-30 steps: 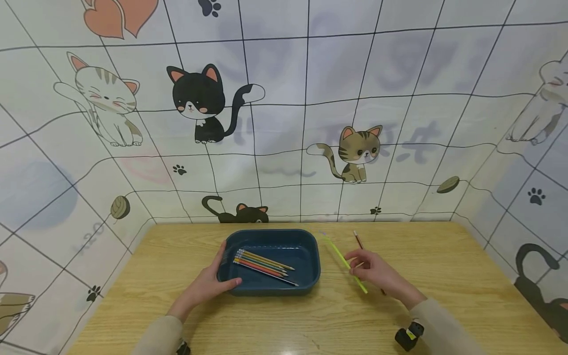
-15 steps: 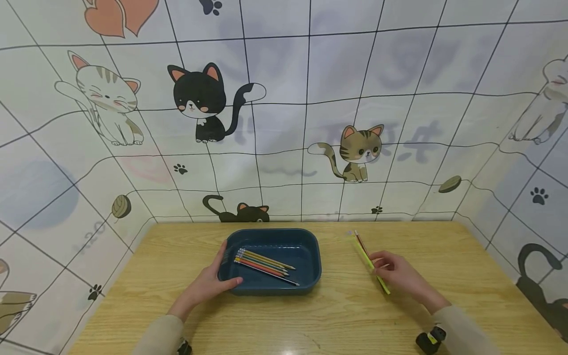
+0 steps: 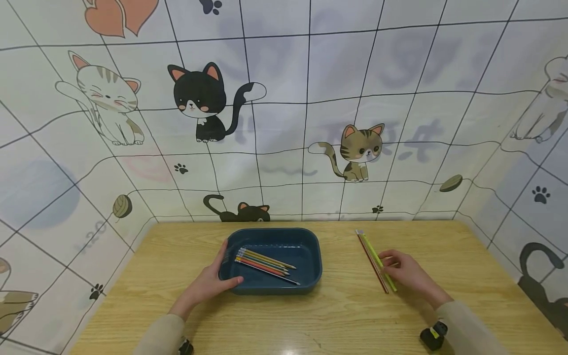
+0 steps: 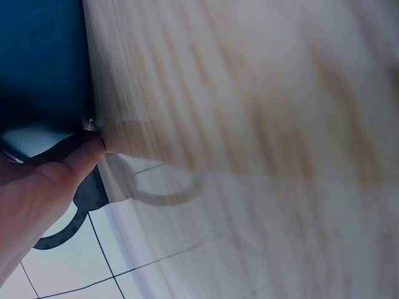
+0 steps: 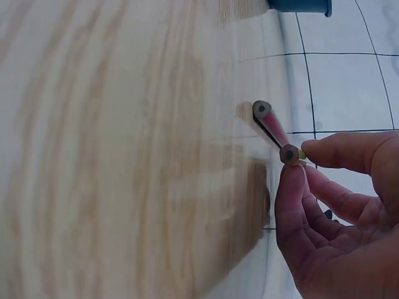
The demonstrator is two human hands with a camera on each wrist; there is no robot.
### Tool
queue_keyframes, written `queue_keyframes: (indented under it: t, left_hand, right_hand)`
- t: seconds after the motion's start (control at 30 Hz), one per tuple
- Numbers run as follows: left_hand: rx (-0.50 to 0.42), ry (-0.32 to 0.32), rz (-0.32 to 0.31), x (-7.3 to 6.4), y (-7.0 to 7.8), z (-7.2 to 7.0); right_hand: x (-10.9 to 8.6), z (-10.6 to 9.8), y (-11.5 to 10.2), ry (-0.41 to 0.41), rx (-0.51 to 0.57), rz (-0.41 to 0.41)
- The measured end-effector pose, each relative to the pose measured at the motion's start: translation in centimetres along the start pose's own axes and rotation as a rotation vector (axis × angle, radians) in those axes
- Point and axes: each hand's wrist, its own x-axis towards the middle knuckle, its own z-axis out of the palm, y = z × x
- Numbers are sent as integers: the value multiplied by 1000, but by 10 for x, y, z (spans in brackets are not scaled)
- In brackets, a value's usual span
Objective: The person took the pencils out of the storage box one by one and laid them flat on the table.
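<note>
In the head view my left hand [image 3: 208, 283] holds the left side of a dark blue rectangular tray [image 3: 306, 283]. Its thumb lies over the front left rim while the fingers stretch along the left wall. Several coloured pencils [image 3: 266, 264] lie slanted side by side in the tray, toward its left. To the right, my right hand [image 3: 408, 271] pinches a yellow-green pencil [image 3: 372, 250] between thumb and fingertips. A dark red pencil [image 3: 369, 256] lies on the table just left of it, nearly parallel. The right wrist view shows both pencil ends, the held pencil [image 5: 289, 154] between the fingertips.
A light wood-grain table [image 3: 284, 320] lies under everything. Behind and at both sides stands a white cloth [image 3: 284, 123] with cat drawings and a grid. Small black wrist devices [image 3: 432, 336] sit near both sleeves.
My right hand has moved right with the yellow-green pencil, passing over the dark red pencil to its right side. My left hand and the tray stay in place.
</note>
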Motion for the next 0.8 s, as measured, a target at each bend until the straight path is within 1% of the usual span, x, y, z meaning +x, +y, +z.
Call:
queue_keyframes:
  t: [0.1, 0.23, 0.4, 0.5, 0.67, 0.8]
  left_hand:
    - [0, 0, -5, 1, -2, 0]
    - [-1, 0, -3, 2, -3, 1]
    - [-2, 2, 5, 2, -4, 1]
    - [3, 1, -3, 2, -4, 1]
    - [6, -3, 3, 1, -3, 1]
    - [7, -3, 1, 0, -2, 0]
  right_hand:
    - [1, 0, -1, 6, -23, 34]
    - [3, -1, -5, 7, -49, 48]
    - [6, -1, -8, 7, -94, 40]
    - [7, -1, -9, 17, -126, 35]
    - [9, 1, -8, 39, -182, 17]
    - [9, 4, -6, 60, -213, 19]
